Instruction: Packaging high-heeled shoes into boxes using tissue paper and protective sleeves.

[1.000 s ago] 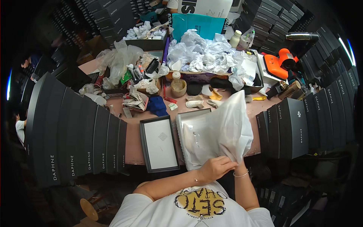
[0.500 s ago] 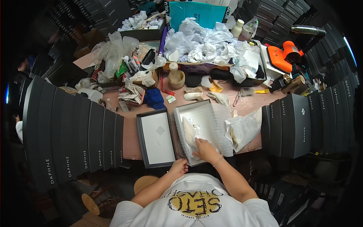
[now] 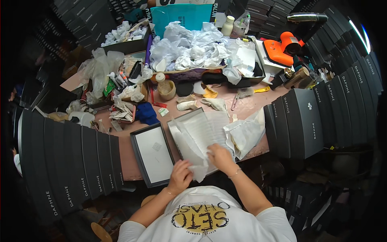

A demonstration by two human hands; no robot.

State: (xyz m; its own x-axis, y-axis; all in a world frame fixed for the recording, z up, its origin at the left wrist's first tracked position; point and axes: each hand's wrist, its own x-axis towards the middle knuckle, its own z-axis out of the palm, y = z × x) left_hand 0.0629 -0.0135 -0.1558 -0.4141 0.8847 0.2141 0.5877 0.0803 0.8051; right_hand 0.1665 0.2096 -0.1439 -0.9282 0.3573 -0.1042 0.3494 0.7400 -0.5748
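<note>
An open shoebox (image 3: 173,135) stands before me, a sheet of white packing paper (image 3: 191,131) lying across it and hiding the inside. My right hand (image 3: 221,158) pinches this paper near its right edge. My left hand (image 3: 180,176) is curled closed at the box's near left corner, beside the paper; what its fingers hold, if anything, is hidden. Left of the shoebox lies a dark-edged lid (image 3: 155,155) with its white inner face up. A light-coloured item, partly wrapped in white paper (image 3: 246,135), rests to the right.
Stacks of dark shoeboxes (image 3: 72,161) flank me on the left, with more shoeboxes (image 3: 306,121) on the right. Beyond are a blue cloth (image 3: 147,113), a glue jar (image 3: 165,88), a brush (image 3: 246,92), crumpled paper (image 3: 193,48) and an orange device (image 3: 279,52).
The white paper has been folded leftward over the shoebox, covering the pale shoe-like item seen inside before. My left hand has moved up beside the paper. The whole view has shifted.
</note>
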